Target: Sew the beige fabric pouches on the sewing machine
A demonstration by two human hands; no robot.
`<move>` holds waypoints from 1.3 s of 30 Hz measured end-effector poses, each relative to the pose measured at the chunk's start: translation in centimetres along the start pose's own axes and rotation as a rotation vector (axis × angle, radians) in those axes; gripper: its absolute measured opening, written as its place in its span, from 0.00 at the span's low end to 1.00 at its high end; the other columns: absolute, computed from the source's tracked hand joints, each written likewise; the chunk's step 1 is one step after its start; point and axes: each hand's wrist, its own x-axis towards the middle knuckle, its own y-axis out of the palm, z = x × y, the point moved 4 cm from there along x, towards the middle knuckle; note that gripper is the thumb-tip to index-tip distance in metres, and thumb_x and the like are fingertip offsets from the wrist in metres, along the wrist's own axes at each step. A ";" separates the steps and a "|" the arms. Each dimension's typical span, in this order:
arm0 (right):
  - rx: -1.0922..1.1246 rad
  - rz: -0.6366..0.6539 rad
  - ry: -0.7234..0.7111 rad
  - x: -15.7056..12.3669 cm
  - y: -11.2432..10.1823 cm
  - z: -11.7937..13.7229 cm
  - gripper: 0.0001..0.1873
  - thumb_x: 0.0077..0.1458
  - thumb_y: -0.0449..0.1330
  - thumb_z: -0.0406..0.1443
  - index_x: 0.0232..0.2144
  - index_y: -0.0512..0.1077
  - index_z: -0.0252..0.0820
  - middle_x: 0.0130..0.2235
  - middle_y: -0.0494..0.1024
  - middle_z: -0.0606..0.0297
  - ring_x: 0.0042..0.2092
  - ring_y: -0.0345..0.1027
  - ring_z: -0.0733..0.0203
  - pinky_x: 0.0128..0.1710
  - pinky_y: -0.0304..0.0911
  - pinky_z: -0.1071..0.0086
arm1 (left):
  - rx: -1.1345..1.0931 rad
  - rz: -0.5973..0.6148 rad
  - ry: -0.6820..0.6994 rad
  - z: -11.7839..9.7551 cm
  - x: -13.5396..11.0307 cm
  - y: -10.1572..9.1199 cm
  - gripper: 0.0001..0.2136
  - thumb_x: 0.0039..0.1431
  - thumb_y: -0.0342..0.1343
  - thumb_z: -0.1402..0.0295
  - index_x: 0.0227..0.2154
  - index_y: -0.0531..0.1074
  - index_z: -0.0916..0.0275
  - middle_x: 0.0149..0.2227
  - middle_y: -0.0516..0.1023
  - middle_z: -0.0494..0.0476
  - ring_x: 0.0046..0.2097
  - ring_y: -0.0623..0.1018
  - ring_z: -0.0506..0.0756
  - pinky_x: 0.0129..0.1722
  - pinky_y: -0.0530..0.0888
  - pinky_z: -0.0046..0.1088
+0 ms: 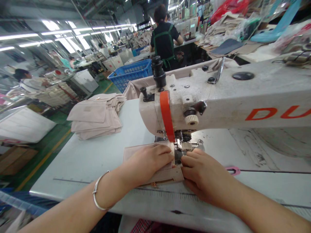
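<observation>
This is a sewing workshop on a factory floor. The sewing machine [218,97] is a heavy industrial one mounted on a white bench [97,168]. Left of the machine lies a stack of matching beige fabric pieces [94,116]; beyond it stand a blue plastic crate [132,72] and a worker in a green apron [164,42] at another machine [188,29]. Far left of it, rows of tube lights [58,32] hang over more workstations and a green floor [58,134] with a yellow line [43,163].
</observation>
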 end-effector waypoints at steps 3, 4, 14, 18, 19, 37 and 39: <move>0.014 0.023 0.009 -0.1 0.0 -0.1 0.05 0.56 0.60 0.31 0.28 0.73 0.44 0.33 0.72 0.66 0.37 0.63 0.58 0.38 0.53 0.61 | -0.039 -0.051 -0.008 -0.2 -0.1 -0.2 0.11 0.68 0.49 0.73 0.50 0.69 0.60 0.52 0.75 0.55 0.50 0.76 0.55 0.50 0.74 0.31; 0.016 0.027 0.013 -0.1 0.0 -0.1 0.05 0.55 0.60 0.31 0.28 0.73 0.44 0.33 0.73 0.66 0.37 0.64 0.58 0.38 0.53 0.61 | -0.040 -0.036 0.004 -0.3 -0.1 0.1 0.11 0.68 0.49 0.73 0.50 0.70 0.60 0.52 0.75 0.56 0.50 0.76 0.55 0.50 0.74 0.32; 0.015 0.046 0.015 0.0 0.1 -0.1 0.06 0.54 0.58 0.30 0.27 0.73 0.44 0.33 0.73 0.66 0.37 0.63 0.58 0.37 0.51 0.60 | -0.085 -0.034 0.043 -0.7 0.2 1.4 0.12 0.67 0.49 0.74 0.50 0.70 0.62 0.53 0.75 0.57 0.52 0.76 0.57 0.53 0.75 0.36; 0.024 0.018 0.001 -0.2 -0.1 -0.3 0.07 0.53 0.57 0.30 0.27 0.72 0.44 0.32 0.73 0.65 0.36 0.63 0.58 0.36 0.51 0.61 | -0.191 -0.069 -0.114 -1.4 -0.1 0.7 0.11 0.68 0.49 0.71 0.51 0.69 0.63 0.49 0.78 0.59 0.49 0.78 0.57 0.51 0.77 0.37; 0.027 -0.014 0.008 -0.3 -0.3 -0.3 0.07 0.54 0.57 0.29 0.28 0.72 0.44 0.32 0.72 0.65 0.36 0.63 0.58 0.37 0.52 0.62 | -0.240 -0.071 -0.162 -1.7 -0.4 0.7 0.12 0.68 0.50 0.69 0.52 0.68 0.64 0.49 0.79 0.59 0.50 0.78 0.57 0.51 0.77 0.36; -0.278 -0.097 0.021 -0.3 1.0 -1.5 0.21 0.58 0.55 0.29 0.54 0.67 0.39 0.38 0.73 0.63 0.39 0.67 0.52 0.42 0.59 0.56 | -0.244 -0.253 -0.095 -1.9 -1.6 2.7 0.12 0.64 0.56 0.65 0.48 0.72 0.65 0.52 0.75 0.60 0.57 0.72 0.57 0.62 0.68 0.36; -0.270 -0.073 0.033 -0.3 1.2 -1.7 0.20 0.60 0.55 0.31 0.55 0.67 0.39 0.38 0.73 0.61 0.40 0.67 0.51 0.41 0.60 0.56 | -0.247 -0.261 -0.071 -1.3 -1.3 2.7 0.11 0.64 0.56 0.66 0.46 0.73 0.65 0.51 0.75 0.60 0.57 0.72 0.57 0.62 0.68 0.36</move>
